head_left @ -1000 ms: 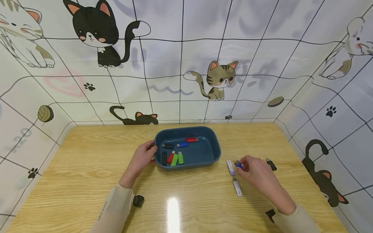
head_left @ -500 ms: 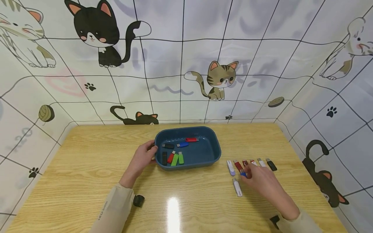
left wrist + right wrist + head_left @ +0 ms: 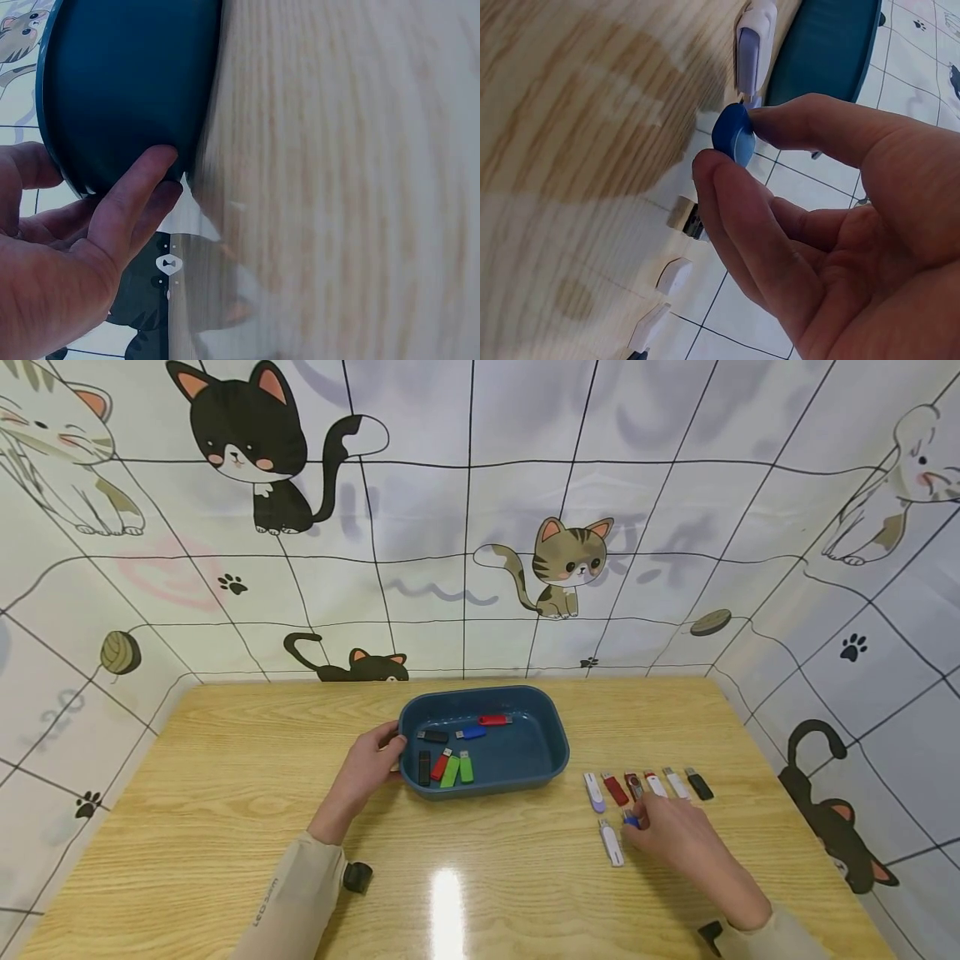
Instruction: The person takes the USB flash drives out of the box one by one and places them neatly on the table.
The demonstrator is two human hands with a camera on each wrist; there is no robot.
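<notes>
My left hand (image 3: pixel 369 762) holds the left end of a dark blue plastic tray (image 3: pixel 525 779), its thumb over the rim. In the left wrist view, fingers (image 3: pixel 135 195) lie against the tray's outer wall (image 3: pixel 127 90). Between thumb and fingertips my right hand (image 3: pixel 671 831) pinches a blue USB stick (image 3: pixel 733 135), low over the table. A white USB stick (image 3: pixel 611 843) lies just left of it. Beyond the hand runs a row of several sticks, among them a white-and-purple one (image 3: pixel 594 792), a red one (image 3: pixel 616 789) and a black one (image 3: pixel 699 783).
Inside the tray lie several USB sticks, such as a blue one (image 3: pixel 470 732), a red one (image 3: pixel 495 720) and a green one (image 3: pixel 466 767). The wooden table (image 3: pixel 225 827) ends at a cat-print cloth wall (image 3: pixel 450 527) behind and at both sides.
My right hand has moved toward me and slightly right with the blue USB stick, from the row to beside the white stick, uncovering the row. The left hand and tray stay put.
</notes>
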